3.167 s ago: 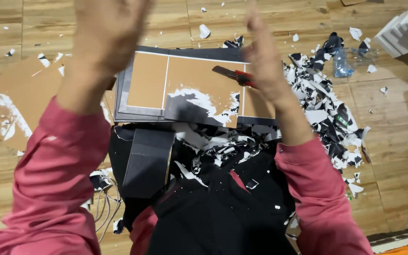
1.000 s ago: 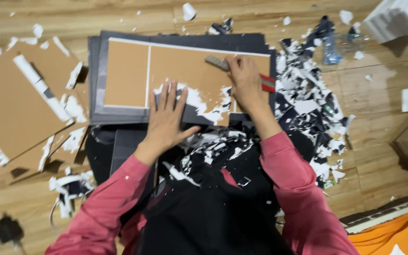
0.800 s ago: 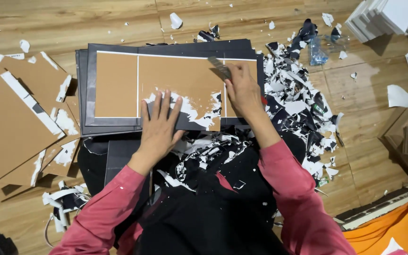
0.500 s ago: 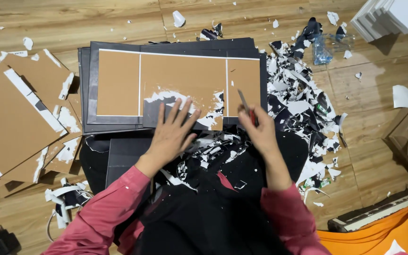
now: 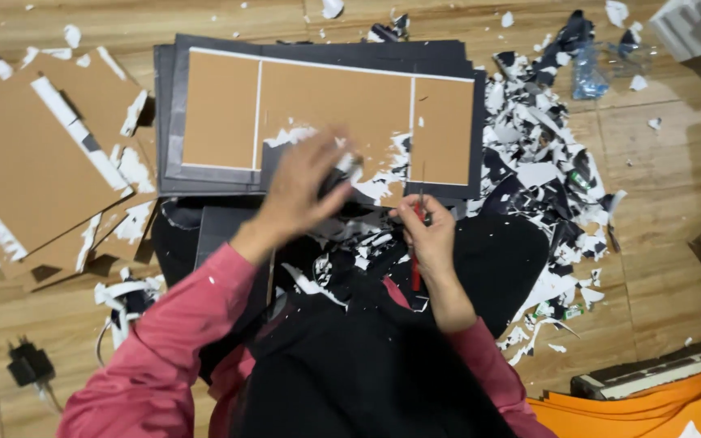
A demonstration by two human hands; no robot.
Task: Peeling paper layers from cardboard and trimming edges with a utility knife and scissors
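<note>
— Board (image 5: 326, 105), brown with dark border, lies flat on the wooden floor (image 5: 667, 243) just ahead of the knees. Hands?
— Left hand (image 5: 302, 191) blurred, fingers spread over board's near edge, holding nothing I can tell. Right hand (image 5: 425, 231) closed round a red-handled cutter (image 5: 417, 243), blade up at that edge.
— Room?
— Scrap pile (image 5: 545, 170) crowds the right; loose cardboard sheets (image 5: 34, 162) left.

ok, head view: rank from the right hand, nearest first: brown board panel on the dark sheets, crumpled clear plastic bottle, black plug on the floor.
From the right hand:
1. Brown board panel on the dark sheets, just ahead of it.
2. Crumpled clear plastic bottle, far upper right.
3. Black plug on the floor, far lower left.
</note>
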